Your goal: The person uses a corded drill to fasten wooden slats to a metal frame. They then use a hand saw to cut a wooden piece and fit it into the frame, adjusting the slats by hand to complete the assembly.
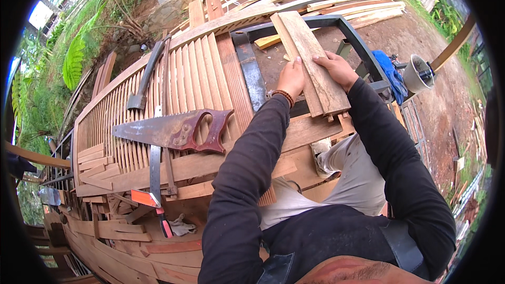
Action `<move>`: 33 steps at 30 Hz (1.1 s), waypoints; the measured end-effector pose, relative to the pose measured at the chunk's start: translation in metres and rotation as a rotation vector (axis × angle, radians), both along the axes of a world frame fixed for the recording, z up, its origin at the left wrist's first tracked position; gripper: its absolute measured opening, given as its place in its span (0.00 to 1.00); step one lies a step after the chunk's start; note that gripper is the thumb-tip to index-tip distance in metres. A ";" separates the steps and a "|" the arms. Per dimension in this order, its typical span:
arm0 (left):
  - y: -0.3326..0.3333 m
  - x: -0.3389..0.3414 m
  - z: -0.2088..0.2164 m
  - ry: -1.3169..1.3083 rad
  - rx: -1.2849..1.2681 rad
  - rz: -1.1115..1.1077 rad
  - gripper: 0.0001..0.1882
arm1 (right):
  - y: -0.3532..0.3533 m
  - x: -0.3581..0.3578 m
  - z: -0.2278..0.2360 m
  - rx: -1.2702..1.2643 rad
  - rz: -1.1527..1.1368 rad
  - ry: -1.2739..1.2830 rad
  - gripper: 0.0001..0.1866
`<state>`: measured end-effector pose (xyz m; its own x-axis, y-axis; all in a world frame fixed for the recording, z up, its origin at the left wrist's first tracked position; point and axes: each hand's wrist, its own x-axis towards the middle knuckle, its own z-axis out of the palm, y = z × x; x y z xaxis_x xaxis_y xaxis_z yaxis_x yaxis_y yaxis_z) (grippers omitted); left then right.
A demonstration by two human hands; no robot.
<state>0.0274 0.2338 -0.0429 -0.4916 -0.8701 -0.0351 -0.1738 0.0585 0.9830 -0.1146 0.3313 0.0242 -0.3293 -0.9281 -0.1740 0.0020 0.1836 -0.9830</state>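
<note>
Planks [310, 63], stacked loosely on the far right of the counter [210, 165], sit under both my hands: left hand [291, 78] and right hand [336, 68] press flat, fingers spread. I judge the top board could slide off.

A single head-worn fisheye view looks steeply down from above the person's chest, close to the forearms that enter from the lower edge. It faces forward over the slatted panel [173, 79] and boards [310, 60] near the middle, and takes in dirt ground on the right and greenery on the left. Straight edges bend toward the dark round rim.
</note>
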 end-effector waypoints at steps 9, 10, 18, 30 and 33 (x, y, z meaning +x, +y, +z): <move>-0.001 0.003 0.001 -0.020 0.061 -0.007 0.31 | -0.002 0.002 0.000 -0.001 0.013 0.019 0.26; 0.004 0.003 0.006 -0.023 0.066 -0.005 0.32 | 0.000 0.000 -0.001 -0.005 0.011 0.012 0.26; 0.002 0.010 0.002 -0.025 0.143 0.053 0.29 | -0.004 0.006 -0.003 -0.007 0.058 -0.053 0.25; 0.000 0.032 0.013 0.018 0.186 0.152 0.32 | -0.017 0.030 -0.003 -0.031 0.056 -0.011 0.26; -0.001 0.034 0.017 -0.067 0.128 0.175 0.30 | -0.016 0.034 0.000 -0.028 0.066 -0.026 0.24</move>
<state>0.0614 0.2329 -0.0263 -0.3267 -0.9281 -0.1784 -0.2360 -0.1027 0.9663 -0.0809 0.3148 0.0239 -0.2627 -0.9523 -0.1555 0.0168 0.1566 -0.9875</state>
